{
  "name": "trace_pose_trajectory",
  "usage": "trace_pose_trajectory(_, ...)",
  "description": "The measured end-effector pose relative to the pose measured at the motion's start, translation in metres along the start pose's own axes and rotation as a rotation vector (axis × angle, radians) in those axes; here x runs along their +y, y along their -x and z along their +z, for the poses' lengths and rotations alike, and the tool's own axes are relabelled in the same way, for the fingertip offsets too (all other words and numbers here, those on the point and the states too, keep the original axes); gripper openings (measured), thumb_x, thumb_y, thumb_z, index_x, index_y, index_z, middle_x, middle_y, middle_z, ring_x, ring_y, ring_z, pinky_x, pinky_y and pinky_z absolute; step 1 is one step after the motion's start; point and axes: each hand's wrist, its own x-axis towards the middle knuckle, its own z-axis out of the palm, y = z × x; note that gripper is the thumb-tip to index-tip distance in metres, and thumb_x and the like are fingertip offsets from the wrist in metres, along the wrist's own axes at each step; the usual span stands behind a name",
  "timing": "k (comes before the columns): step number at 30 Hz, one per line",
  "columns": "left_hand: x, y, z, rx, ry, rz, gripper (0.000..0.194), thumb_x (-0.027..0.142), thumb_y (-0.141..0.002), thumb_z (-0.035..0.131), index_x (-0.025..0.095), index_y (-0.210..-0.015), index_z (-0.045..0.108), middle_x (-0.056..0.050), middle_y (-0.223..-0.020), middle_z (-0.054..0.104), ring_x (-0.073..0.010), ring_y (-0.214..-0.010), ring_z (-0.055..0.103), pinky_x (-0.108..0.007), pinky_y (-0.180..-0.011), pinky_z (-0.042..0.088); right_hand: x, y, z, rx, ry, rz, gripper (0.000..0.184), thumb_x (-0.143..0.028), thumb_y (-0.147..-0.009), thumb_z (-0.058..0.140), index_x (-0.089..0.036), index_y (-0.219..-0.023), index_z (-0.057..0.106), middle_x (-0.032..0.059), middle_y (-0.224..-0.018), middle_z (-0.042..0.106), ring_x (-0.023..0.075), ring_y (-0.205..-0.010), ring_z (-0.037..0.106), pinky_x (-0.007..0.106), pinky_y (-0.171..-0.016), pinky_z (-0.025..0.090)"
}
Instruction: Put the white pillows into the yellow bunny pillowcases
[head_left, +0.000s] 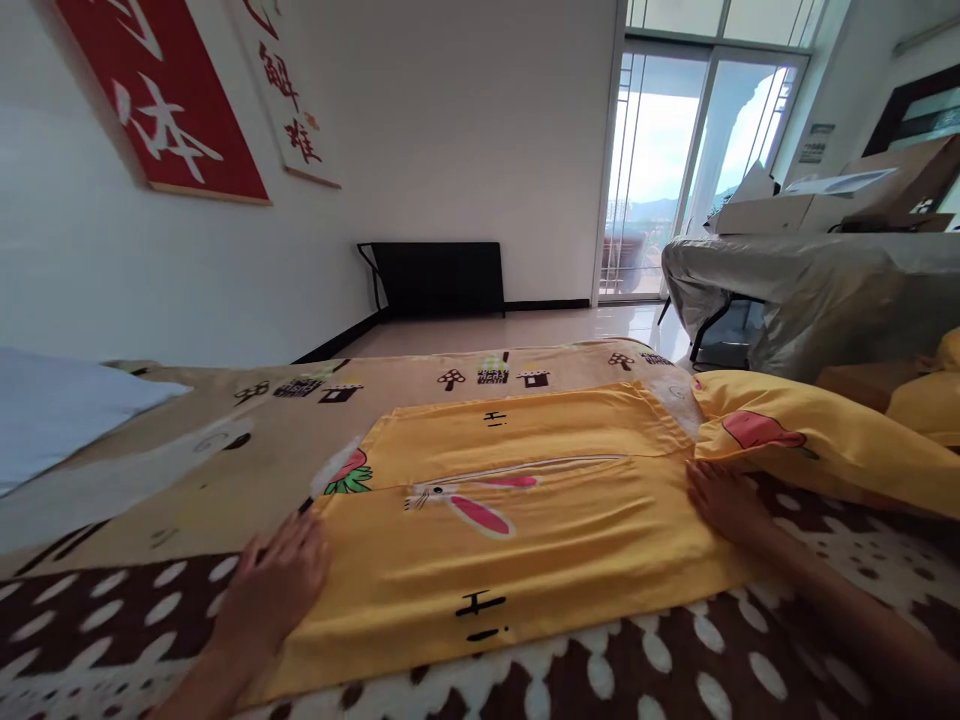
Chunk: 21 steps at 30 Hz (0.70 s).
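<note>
One broad blanket (555, 672), brown with pale spots under the wrists and beige beyond the fingertips, underlies everything within reach; presumably it serves as a soft, level base.

Yellow cloth (555, 565): lies on the blanket between the two hands, reaching both nearer and farther than the fingers. Two panels seem to meet along a line running across from hand to hand (whether folded flaps or a seam, I cannot tell). Spread wide, it probably lies so to keep its surface flat; shallow creases run across the near panel.

Yellow cushion (832, 435): just beyond the right hand and off to its right, corner at the cloth's edge. Likely set aside there to leave the middle for the cloth.

White cloth item (67, 415): farther out than the left hand and to its left, well apart from the yellow cloth.

Left hand (274, 585): palm down, fingers extended and close together, resting along the cloth's left edge. No grip seen; it appears to steady or smooth.

Right hand (724, 508): palm down, forearm slanting in, fingers reaching onto the right edge. Fairly flat, nothing visibly grasped; the thumb is hidden.

Rabbit print (480, 507): midway between the hands, crossed by the dividing line.
</note>
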Motion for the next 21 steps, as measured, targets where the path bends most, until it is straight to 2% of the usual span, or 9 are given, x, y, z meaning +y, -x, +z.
trace_pose_trajectory(3,0.102,-0.02,-0.029,-0.05,0.142,0.119,0.054,0.015,-0.076,0.033,0.005,-0.124,0.056,-0.017,-0.134,0.051,-0.0276,-0.127,0.044,-0.045,-0.108,0.031,-0.095,-0.003,-0.026,0.006,-0.103,-0.097,0.043,-0.025,-0.092,0.03,-0.016,-0.125,0.056,0.0135,-0.145,0.036,0.0293,-0.137,0.027,0.051,-0.107,0.024)
trace_pose_trajectory(5,0.179,-0.035,-0.041,-0.146,0.325,0.256,0.052,0.018,-0.082,0.033,0.01,-0.13,0.052,-0.014,-0.138,0.048,-0.0238,-0.13,0.041,-0.041,-0.109,0.032,-0.173,-0.01,-0.041,-0.062,-0.285,-0.247,0.049,-0.035,-0.094,0.028,-0.018,-0.138,0.042,0.0099,-0.15,0.027,0.0258,-0.139,0.022,0.048,-0.108,0.025)
trace_pose_trajectory(7,0.227,-0.041,-0.042,-0.251,0.426,0.32,0.053,0.022,-0.087,0.031,0.01,-0.137,0.042,-0.014,-0.142,0.041,-0.0233,-0.134,0.036,-0.042,-0.11,0.03,-0.227,-0.015,-0.047,-0.14,-0.419,-0.279,0.056,-0.039,-0.094,0.028,-0.018,-0.146,0.025,0.009,-0.152,0.022,0.0224,-0.14,0.02,0.045,-0.11,0.022)
trace_pose_trajectory(8,0.234,-0.039,-0.038,-0.278,0.445,0.335,0.052,0.028,-0.09,0.03,0.013,-0.14,0.039,-0.012,-0.144,0.038,-0.0232,-0.135,0.034,-0.044,-0.11,0.03,-0.239,-0.016,-0.047,-0.167,-0.446,-0.301,0.056,-0.039,-0.094,0.027,-0.02,-0.147,0.023,0.0076,-0.152,0.021,0.0208,-0.141,0.018,0.045,-0.111,0.02)
trace_pose_trajectory(11,0.186,-0.014,-0.02,-0.241,0.39,0.299,0.052,0.042,-0.092,0.028,0.024,-0.141,0.037,-0.004,-0.148,0.034,-0.0218,-0.137,0.031,-0.045,-0.111,0.028,-0.203,-0.004,-0.031,-0.16,-0.414,-0.301,0.055,-0.046,-0.094,0.023,-0.027,-0.145,0.027,0.0023,-0.153,0.02,0.0195,-0.141,0.016,0.046,-0.113,0.016)
trace_pose_trajectory(14,0.08,0.029,0.001,-0.205,0.216,0.133,0.052,0.041,-0.09,0.033,0.025,-0.138,0.043,-0.003,-0.147,0.036,-0.0228,-0.136,0.032,-0.044,-0.109,0.032,-0.103,0.023,-0.005,-0.113,-0.267,-0.122,0.058,-0.05,-0.092,0.023,-0.025,-0.144,0.031,0.0034,-0.151,0.025,0.0224,-0.141,0.017,0.05,-0.111,0.02)
trace_pose_trajectory(17,-0.007,0.074,0.013,-0.214,0.022,0.141,0.044,0.026,-0.081,0.039,0.031,-0.115,0.065,-0.001,-0.144,0.04,-0.0292,-0.136,0.03,-0.054,-0.106,0.03,-0.011,0.052,0.019,-0.051,-0.128,-0.046,0.052,-0.046,-0.088,0.029,-0.025,-0.129,0.054,0.0055,-0.145,0.039,0.0254,-0.138,0.025,0.051,-0.109,0.025)
trace_pose_trajectory(19,-0.034,0.095,0.015,-0.217,-0.062,0.122,0.048,0.02,-0.079,0.036,0.034,-0.112,0.066,-0.001,-0.144,0.04,-0.0307,-0.136,0.031,-0.061,-0.104,0.028,0.021,0.064,0.027,0.038,-0.079,-0.086,0.044,-0.042,-0.085,0.034,-0.029,-0.114,0.064,0.0042,-0.142,0.043,0.0277,-0.137,0.026,0.054,-0.108,0.025)
trace_pose_trajectory(21,-0.041,0.107,0.011,-0.254,-0.092,0.078,0.048,0.022,-0.079,0.035,0.035,-0.115,0.064,-0.001,-0.144,0.04,-0.0311,-0.135,0.033,-0.063,-0.101,0.028,0.028,0.071,0.028,0.133,-0.087,-0.112,0.036,-0.039,-0.083,0.037,-0.032,-0.1,0.069,0.0034,-0.137,0.049,0.0284,-0.134,0.032,0.055,-0.107,0.026)
